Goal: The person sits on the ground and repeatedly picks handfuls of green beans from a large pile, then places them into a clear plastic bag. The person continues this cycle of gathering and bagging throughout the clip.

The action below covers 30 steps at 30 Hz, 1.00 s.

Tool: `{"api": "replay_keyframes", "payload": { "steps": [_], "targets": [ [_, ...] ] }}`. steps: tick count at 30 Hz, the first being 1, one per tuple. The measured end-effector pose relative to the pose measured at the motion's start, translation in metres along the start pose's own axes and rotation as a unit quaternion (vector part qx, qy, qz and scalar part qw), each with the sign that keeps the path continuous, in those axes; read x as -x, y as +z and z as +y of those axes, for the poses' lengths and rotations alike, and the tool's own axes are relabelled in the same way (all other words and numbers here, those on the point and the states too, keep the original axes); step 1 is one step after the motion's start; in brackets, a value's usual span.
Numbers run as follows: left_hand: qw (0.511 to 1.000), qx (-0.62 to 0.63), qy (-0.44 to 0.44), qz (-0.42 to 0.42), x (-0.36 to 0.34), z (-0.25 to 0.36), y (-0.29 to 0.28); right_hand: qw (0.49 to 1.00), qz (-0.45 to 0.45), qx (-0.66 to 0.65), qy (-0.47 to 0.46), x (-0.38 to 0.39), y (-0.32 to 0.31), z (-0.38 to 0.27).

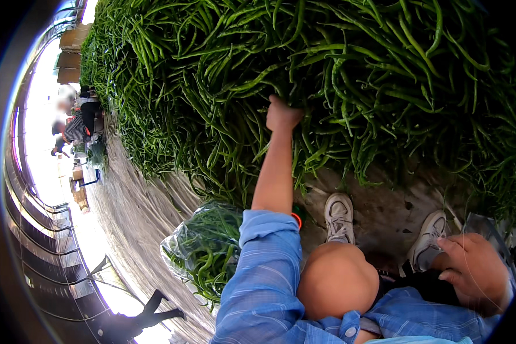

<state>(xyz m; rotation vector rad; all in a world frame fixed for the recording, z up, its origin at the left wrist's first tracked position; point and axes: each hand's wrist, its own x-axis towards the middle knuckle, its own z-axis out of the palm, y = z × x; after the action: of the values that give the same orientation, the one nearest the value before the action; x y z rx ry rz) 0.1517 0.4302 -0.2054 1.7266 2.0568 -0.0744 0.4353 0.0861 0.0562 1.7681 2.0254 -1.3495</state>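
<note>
A large heap of long green chili peppers (212, 86) fills the upper part of the view. My left hand (284, 116) reaches out into its near slope. The fingers sink among the peppers, so whether they grip any is hidden. At the lower right, my right hand (477, 269) hovers by my far knee, its thumb and forefinger apart and nothing visible between them. Beyond that hand stands the edge of a clear plastic bag (483, 222). A clear bag filled with green peppers (205, 243) sits left of my left forearm.
My shoes (339, 213) rest on dirty ground at the heap's foot. A red-rimmed round object (296, 221) shows partly behind my left sleeve. Wrinkled sheeting (129, 212) covers the ground at left. Farther off are a person in stripes (75, 129) and cardboard boxes (70, 57).
</note>
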Motion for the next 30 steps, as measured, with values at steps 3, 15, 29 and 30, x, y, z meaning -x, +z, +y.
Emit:
{"api": "replay_keyframes", "payload": {
  "steps": [3, 15, 29, 30],
  "targets": [
    [0.999, -0.025, -0.048, 0.005, -0.013, 0.006, 0.019, 1.000, -0.015, -0.004, -0.025, -0.007, -0.009, -0.011],
    [0.992, 0.032, 0.119, -0.016, -0.050, -0.041, 0.042, 1.000, -0.002, 0.010, 0.020, 0.008, -0.007, -0.006],
    [0.924, 0.311, 0.172, -0.144, 0.048, -0.064, -0.142, 0.994, 0.107, -0.005, -0.007, 0.058, 0.009, -0.005],
    [0.964, 0.175, 0.187, -0.078, 0.043, -0.058, -0.146, 0.993, 0.114, 0.005, -0.007, 0.064, 0.007, -0.012]
  ]
}}
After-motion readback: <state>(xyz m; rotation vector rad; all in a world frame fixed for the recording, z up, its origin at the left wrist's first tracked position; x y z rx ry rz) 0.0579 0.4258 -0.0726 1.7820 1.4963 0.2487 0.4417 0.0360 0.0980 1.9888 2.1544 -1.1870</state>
